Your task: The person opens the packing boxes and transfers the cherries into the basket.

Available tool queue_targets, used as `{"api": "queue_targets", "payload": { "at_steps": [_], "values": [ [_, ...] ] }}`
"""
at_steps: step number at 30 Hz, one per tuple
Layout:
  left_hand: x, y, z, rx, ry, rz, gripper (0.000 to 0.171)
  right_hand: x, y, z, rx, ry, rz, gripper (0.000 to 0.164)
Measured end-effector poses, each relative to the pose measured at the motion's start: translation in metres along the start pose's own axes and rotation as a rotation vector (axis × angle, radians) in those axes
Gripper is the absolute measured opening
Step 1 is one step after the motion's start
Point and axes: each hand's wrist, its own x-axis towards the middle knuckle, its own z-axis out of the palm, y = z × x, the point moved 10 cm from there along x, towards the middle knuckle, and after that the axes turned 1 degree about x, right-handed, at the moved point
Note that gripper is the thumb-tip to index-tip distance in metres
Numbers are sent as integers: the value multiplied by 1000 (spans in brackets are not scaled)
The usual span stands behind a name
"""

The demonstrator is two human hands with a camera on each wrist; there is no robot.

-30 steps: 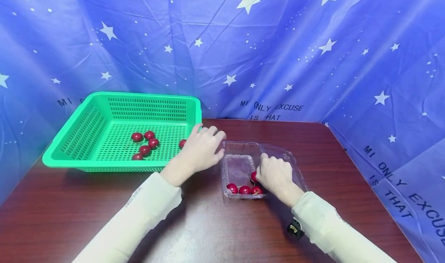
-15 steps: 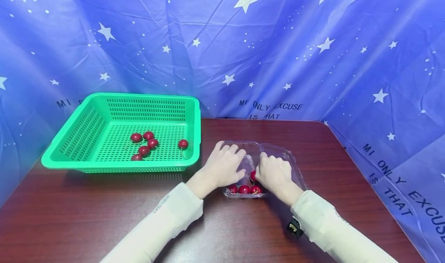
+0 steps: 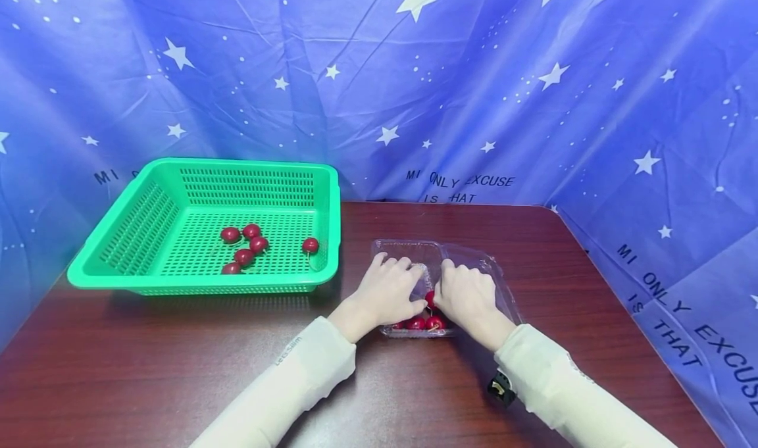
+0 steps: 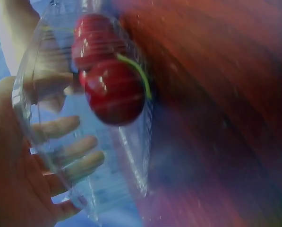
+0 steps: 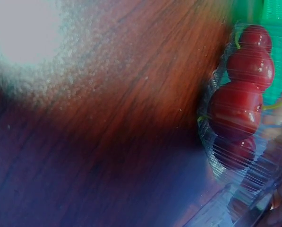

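Note:
A clear plastic box [image 3: 408, 243] lies on the table with its hinged lid [image 3: 493, 270] folded out to the right. Several red cherries [image 3: 435, 323], some with green stems, sit along its near side. My left hand [image 3: 387, 293] reaches over the left part of the box. Its spread fingers [image 4: 84, 165] show through the clear wall in the left wrist view, with nothing between them. At the fold between box and lid, my right hand [image 3: 470, 293] grips the box edge with curled fingers, partly hidden under the hand. A large cherry [image 5: 235, 109] fills the right wrist view beside the box wall.
A green plastic basket [image 3: 207, 281] with slotted walls stands left of the box, holding several cherries [image 3: 244, 257]. One cherry [image 3: 310, 245] lies apart by its right wall. Behind the brown wooden table [image 3: 177, 369] hangs a blue star-patterned curtain [image 3: 355, 106].
My left hand has moved right from the basket's right edge to over the box, uncovering the lone cherry in the basket. The right hand stays in place.

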Motion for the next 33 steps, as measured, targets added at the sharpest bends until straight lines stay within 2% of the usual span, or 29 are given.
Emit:
{"api": "queue_targets", "payload": {
  "at_steps": [6, 13, 20, 27, 33],
  "values": [
    [5, 4, 6, -31, 9, -22, 47, 0, -1, -1, -4, 10, -2, 18],
    [7, 5, 17, -31, -56, -52, 52, 0, -2, 0, -8, -2, 2, 19],
    [9, 6, 24, 19, -46, -43, 50, 0, -1, 0, -5, 2, -1, 21],
    [9, 9, 28, 31, -75, -29, 49, 1, 0, 1, -2, -6, 5, 21],
    [9, 10, 29, 37, -65, -16, 44, 0, 0, 0, 1, 1, 3, 20]
  ]
}}
